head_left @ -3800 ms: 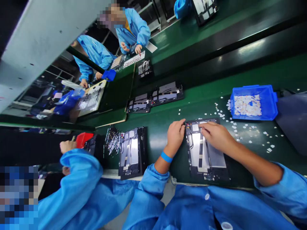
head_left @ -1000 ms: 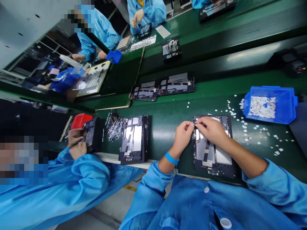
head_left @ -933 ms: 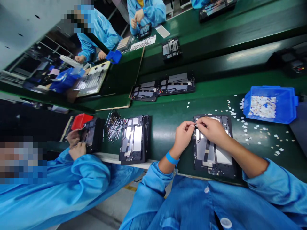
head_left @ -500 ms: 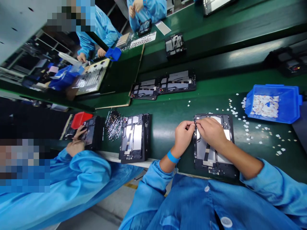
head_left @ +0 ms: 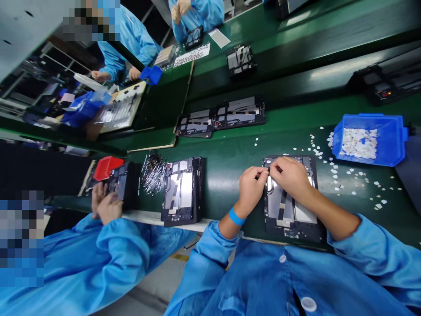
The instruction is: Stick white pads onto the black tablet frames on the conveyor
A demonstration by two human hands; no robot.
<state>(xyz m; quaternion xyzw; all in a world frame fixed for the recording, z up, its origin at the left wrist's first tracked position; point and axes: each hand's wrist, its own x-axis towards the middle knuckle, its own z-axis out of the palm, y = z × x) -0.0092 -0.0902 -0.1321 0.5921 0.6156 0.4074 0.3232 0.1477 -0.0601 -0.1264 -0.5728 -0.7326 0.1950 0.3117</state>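
Observation:
An opened tablet [head_left: 291, 231] with its battery plates and ribbon cable exposed lies in front of me on the green bench. At its upper left corner the fingertips of both my hands nearly meet. My left hand [head_left: 251, 188], with a blue band on the wrist, is closed in a pinch beside that corner. Over the tablet's upper part, my right hand [head_left: 291, 177] is also pinched, its thumb and forefinger close to the left fingertips. Whatever small thing sits between the fingers is hidden.
A blue bin [head_left: 390, 140] with white paper bits stands at right, loose bits scattered beside it. More opened tablets [head_left: 179, 188] are stacked at left, near a pile of thin strips [head_left: 153, 173]. A co-worker's hands [head_left: 108, 204] work by a red bin [head_left: 108, 167].
My hands stay at the tablet's upper left corner; the right fingers have lifted and curled slightly. The co-worker at left now has both hands together at their device. The view has shifted a little.

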